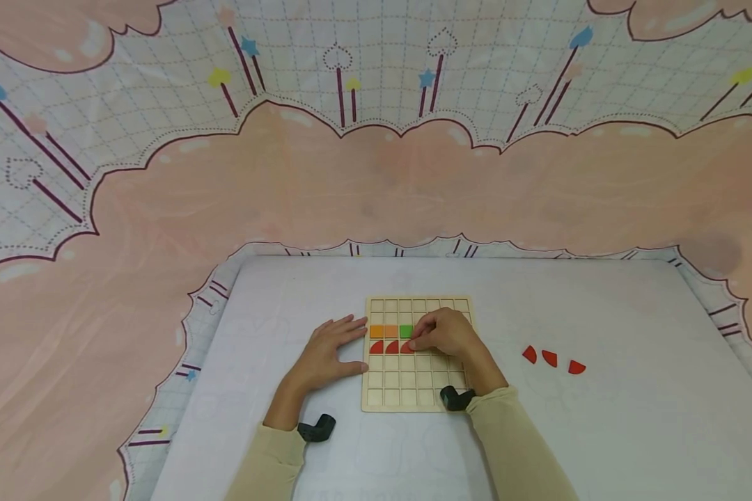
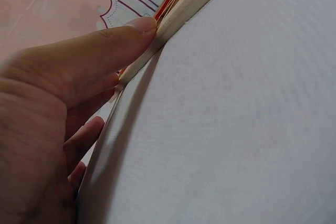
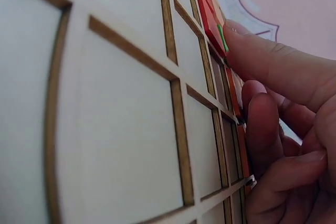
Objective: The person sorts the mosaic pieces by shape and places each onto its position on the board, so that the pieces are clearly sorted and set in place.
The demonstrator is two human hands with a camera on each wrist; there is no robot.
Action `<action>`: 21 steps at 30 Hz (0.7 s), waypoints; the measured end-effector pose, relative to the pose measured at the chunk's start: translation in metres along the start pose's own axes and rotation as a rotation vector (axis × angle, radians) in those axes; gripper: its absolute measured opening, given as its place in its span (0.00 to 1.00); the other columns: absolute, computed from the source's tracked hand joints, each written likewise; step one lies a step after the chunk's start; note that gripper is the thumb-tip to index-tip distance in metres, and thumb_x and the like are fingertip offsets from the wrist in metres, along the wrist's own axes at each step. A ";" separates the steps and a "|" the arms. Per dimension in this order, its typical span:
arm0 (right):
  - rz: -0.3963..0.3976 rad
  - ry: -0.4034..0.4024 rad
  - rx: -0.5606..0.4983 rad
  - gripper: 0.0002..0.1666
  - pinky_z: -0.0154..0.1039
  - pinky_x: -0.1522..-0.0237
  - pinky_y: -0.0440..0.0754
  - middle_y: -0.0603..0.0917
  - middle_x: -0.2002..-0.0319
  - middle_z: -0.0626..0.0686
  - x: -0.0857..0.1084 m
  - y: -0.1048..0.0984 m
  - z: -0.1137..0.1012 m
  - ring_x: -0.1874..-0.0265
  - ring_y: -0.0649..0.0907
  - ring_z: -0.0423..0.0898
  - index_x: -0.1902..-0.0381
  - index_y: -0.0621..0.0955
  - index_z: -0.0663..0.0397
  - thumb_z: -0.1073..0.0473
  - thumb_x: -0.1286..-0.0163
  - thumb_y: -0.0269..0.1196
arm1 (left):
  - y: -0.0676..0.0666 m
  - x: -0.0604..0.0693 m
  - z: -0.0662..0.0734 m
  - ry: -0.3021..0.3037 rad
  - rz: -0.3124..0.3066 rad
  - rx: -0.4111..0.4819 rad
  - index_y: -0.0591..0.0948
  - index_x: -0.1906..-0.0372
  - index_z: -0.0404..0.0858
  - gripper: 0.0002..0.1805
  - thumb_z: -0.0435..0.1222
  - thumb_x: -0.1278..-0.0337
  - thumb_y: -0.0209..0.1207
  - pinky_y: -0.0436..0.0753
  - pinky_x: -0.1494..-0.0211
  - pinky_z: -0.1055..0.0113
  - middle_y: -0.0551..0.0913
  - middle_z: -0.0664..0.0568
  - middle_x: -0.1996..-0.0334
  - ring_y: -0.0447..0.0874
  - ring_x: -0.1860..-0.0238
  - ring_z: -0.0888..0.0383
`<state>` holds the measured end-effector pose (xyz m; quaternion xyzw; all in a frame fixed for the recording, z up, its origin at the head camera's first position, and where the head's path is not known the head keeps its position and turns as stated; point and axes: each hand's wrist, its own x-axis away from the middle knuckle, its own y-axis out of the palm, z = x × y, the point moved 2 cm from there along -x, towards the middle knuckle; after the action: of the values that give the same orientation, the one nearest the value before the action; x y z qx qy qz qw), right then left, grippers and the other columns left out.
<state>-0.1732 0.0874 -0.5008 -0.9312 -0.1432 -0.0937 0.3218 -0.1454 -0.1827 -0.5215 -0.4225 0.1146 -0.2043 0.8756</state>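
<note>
A square wooden grid board (image 1: 401, 398) lies on the white table. Three red quarter-circle pieces (image 1: 377, 347) sit in a row on it, below two orange squares (image 1: 384, 332) and a green square (image 1: 406, 332). My right hand (image 1: 445, 332) is over the board, thumb and fingertips at the rightmost red quarter-circle (image 1: 406, 347). In the right wrist view the thumb (image 3: 278, 61) touches the end of the red row (image 3: 209, 17), its other fingers bent. My left hand (image 1: 326, 353) has its fingers spread, and its thumb (image 2: 110, 43) rests on the board's left edge (image 2: 184, 9).
Several more red pieces (image 1: 549, 358) lie loose on the table, right of the board. Dark wrist cameras (image 1: 317, 428) are strapped at both wrists. A patterned pink and white cloth (image 1: 363, 188) hangs behind and beside the table (image 1: 639, 431).
</note>
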 end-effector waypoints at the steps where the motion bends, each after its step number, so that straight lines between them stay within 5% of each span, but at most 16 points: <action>1: -0.003 -0.007 -0.002 0.08 0.37 0.68 0.72 0.84 0.76 0.45 0.000 0.000 0.001 0.69 0.78 0.45 0.75 0.89 0.45 0.55 0.48 0.81 | 0.000 0.000 0.000 -0.001 0.001 0.002 0.78 0.31 0.42 0.41 0.53 0.52 0.74 0.52 0.18 0.43 0.71 0.58 0.26 0.60 0.20 0.51; 21: -0.020 -0.028 0.050 0.06 0.37 0.64 0.73 0.86 0.74 0.43 -0.001 -0.001 0.000 0.69 0.78 0.43 0.75 0.90 0.42 0.58 0.47 0.79 | 0.001 0.000 0.000 0.000 0.007 0.009 0.79 0.32 0.42 0.41 0.53 0.52 0.74 0.52 0.18 0.42 0.72 0.59 0.26 0.61 0.21 0.51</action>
<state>-0.1744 0.0878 -0.5008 -0.9226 -0.1594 -0.0803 0.3420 -0.1450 -0.1825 -0.5222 -0.4179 0.1152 -0.2018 0.8783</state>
